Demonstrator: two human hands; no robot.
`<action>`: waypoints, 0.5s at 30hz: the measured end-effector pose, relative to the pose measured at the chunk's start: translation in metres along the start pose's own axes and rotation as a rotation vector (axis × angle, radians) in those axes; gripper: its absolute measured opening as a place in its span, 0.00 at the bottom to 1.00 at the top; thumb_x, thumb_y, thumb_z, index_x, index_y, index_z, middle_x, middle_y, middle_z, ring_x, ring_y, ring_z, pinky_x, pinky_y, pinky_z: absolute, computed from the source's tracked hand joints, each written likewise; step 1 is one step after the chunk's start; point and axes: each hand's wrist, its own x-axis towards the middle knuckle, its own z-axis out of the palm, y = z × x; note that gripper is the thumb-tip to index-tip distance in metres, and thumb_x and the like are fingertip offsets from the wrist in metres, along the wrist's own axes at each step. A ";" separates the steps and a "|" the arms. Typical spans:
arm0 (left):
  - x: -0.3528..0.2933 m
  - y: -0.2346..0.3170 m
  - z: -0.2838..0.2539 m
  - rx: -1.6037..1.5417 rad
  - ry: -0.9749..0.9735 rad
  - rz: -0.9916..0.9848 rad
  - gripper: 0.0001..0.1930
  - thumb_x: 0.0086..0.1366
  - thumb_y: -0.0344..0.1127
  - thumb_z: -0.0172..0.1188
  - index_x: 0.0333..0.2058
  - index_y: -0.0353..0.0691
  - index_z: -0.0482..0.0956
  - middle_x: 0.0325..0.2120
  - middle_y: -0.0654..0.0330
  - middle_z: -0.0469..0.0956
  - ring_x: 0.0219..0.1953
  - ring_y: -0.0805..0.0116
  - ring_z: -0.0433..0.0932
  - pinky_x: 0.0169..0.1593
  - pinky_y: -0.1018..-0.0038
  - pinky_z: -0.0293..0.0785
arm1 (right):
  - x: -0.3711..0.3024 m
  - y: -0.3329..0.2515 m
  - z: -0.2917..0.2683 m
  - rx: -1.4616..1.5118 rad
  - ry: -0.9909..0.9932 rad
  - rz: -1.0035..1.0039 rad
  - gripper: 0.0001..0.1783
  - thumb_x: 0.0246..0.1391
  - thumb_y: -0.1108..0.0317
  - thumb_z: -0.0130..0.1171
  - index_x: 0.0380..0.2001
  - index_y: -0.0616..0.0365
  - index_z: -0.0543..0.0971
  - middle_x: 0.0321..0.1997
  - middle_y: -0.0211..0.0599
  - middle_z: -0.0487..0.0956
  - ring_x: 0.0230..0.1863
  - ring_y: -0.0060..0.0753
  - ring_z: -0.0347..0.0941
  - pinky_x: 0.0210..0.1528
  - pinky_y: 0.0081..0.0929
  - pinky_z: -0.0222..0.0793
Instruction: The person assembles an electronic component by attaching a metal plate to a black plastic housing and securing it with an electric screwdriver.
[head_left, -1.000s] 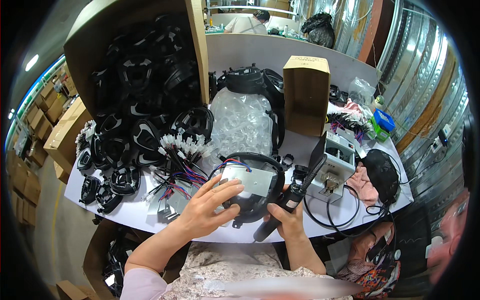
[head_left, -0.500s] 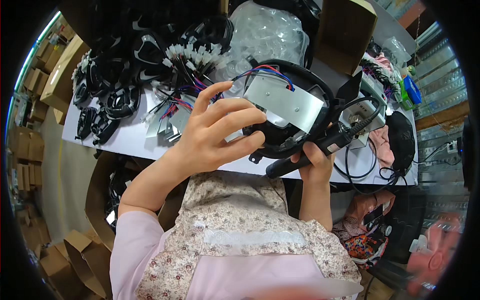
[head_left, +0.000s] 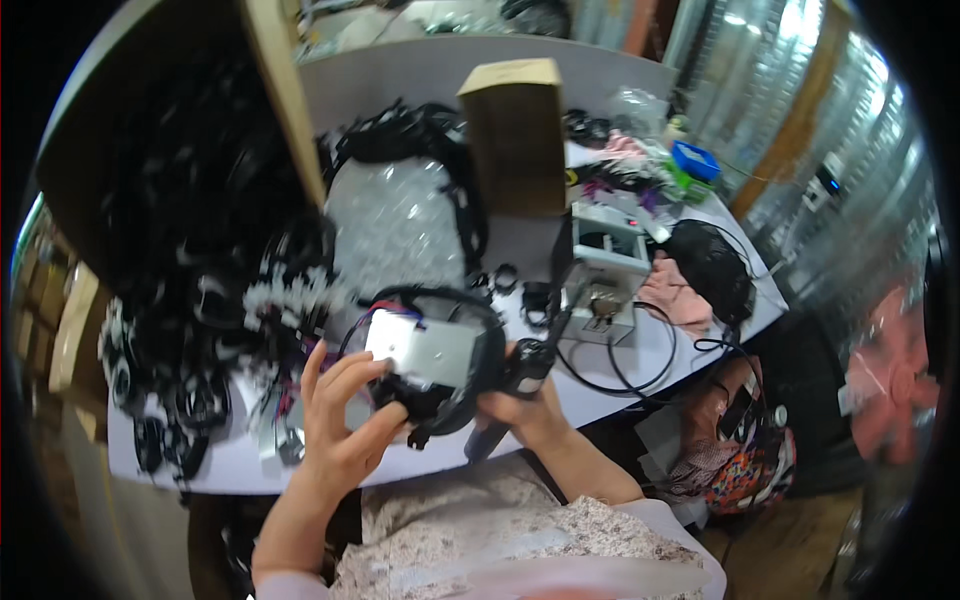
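Note:
A round black housing (head_left: 490, 345) with a silver metal plate (head_left: 425, 350) and red and blue wires is held up above the front of the table, slightly blurred. My left hand (head_left: 345, 415) grips its left side, with thumb and index finger at the dark part below the plate and the other fingers raised. My right hand (head_left: 525, 410) is closed around a black corded electric screwdriver (head_left: 530, 365), close against the housing's right side. Its lower end slants down toward my apron. The screwdriver's tip and some of my right fingers are hidden.
Dark parts and white connectors (head_left: 290, 295) crowd the white table's left. Behind lie a bag of clear plastic pieces (head_left: 395, 225) and a cardboard box (head_left: 515, 140). A grey power unit (head_left: 600, 290), loose black cable (head_left: 625, 375) and pink cloth (head_left: 675, 295) are on the right.
The view has tilted up and turned, showing more of the table's far side. The housing, both hands and the screwdriver now appear lower and further left. Both grips look kept.

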 end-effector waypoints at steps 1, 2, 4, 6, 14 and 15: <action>-0.002 0.001 -0.001 -0.015 -0.044 -0.003 0.09 0.55 0.39 0.69 0.31 0.46 0.79 0.52 0.52 0.77 0.57 0.51 0.76 0.70 0.41 0.52 | -0.002 -0.003 0.000 0.000 0.014 -0.038 0.21 0.48 0.72 0.70 0.44 0.60 0.73 0.31 0.37 0.80 0.26 0.29 0.80 0.29 0.27 0.78; 0.000 0.000 -0.001 -0.026 -0.091 -0.011 0.09 0.57 0.39 0.68 0.32 0.46 0.78 0.53 0.51 0.77 0.58 0.50 0.76 0.70 0.41 0.50 | -0.003 -0.005 0.001 -0.015 0.007 -0.018 0.21 0.47 0.73 0.70 0.44 0.59 0.73 0.31 0.37 0.79 0.26 0.30 0.79 0.28 0.28 0.77; 0.007 -0.001 0.000 -0.031 -0.121 0.036 0.07 0.61 0.38 0.65 0.33 0.44 0.78 0.55 0.47 0.76 0.60 0.47 0.74 0.71 0.40 0.49 | -0.004 -0.008 0.000 -0.027 0.004 -0.002 0.22 0.45 0.73 0.69 0.44 0.59 0.73 0.32 0.37 0.79 0.26 0.31 0.79 0.27 0.28 0.77; 0.008 0.001 0.002 -0.029 -0.156 0.052 0.06 0.64 0.37 0.62 0.33 0.42 0.77 0.56 0.44 0.75 0.62 0.44 0.72 0.71 0.39 0.47 | -0.006 -0.010 -0.002 -0.011 -0.036 -0.064 0.19 0.50 0.72 0.69 0.43 0.61 0.73 0.32 0.37 0.80 0.25 0.27 0.79 0.29 0.26 0.78; 0.007 0.007 0.021 -0.142 -0.164 0.017 0.11 0.55 0.37 0.71 0.35 0.45 0.79 0.61 0.49 0.72 0.66 0.49 0.69 0.72 0.42 0.46 | -0.018 -0.013 -0.017 0.005 0.032 -0.016 0.20 0.48 0.74 0.68 0.43 0.58 0.72 0.33 0.38 0.80 0.25 0.29 0.79 0.27 0.26 0.77; 0.004 0.008 0.019 -0.138 -0.135 -0.015 0.11 0.55 0.37 0.71 0.35 0.45 0.79 0.61 0.49 0.73 0.66 0.48 0.69 0.72 0.43 0.46 | -0.017 -0.013 -0.014 -0.013 0.035 -0.007 0.20 0.48 0.73 0.69 0.43 0.58 0.72 0.33 0.37 0.80 0.26 0.29 0.79 0.28 0.26 0.77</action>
